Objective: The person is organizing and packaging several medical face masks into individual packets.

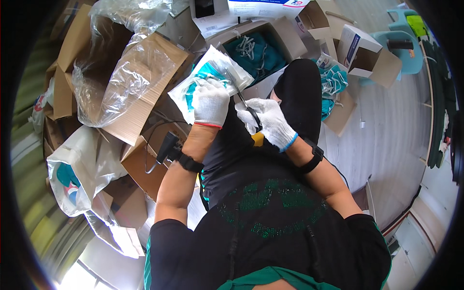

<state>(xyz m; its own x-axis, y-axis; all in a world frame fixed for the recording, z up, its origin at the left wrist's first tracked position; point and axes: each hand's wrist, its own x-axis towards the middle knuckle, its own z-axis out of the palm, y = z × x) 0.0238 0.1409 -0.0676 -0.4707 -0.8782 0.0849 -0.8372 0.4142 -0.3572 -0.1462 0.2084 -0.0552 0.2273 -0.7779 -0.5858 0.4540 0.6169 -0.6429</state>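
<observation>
My left hand [211, 102], in a white knit glove with a red cuff edge, is closed on a white packet [180, 95] with teal face masks [209, 71] showing in it. To its right, my right hand [270, 120], gloved in white with a blue cuff edge, grips a pair of scissors [253, 115] by the dark handle. The scissor blades point up and left, over the packet's right side. Just beyond stands an open carton [293, 39] of teal masks with white ear loops [248, 47].
An open brown carton [130, 113] draped with clear plastic [137, 72] stands at left, above a white sack [92, 159]. More teal masks [333, 79] lie beyond my knee, near an open white box [357, 50]. A light-blue stool [408, 50] stands far right.
</observation>
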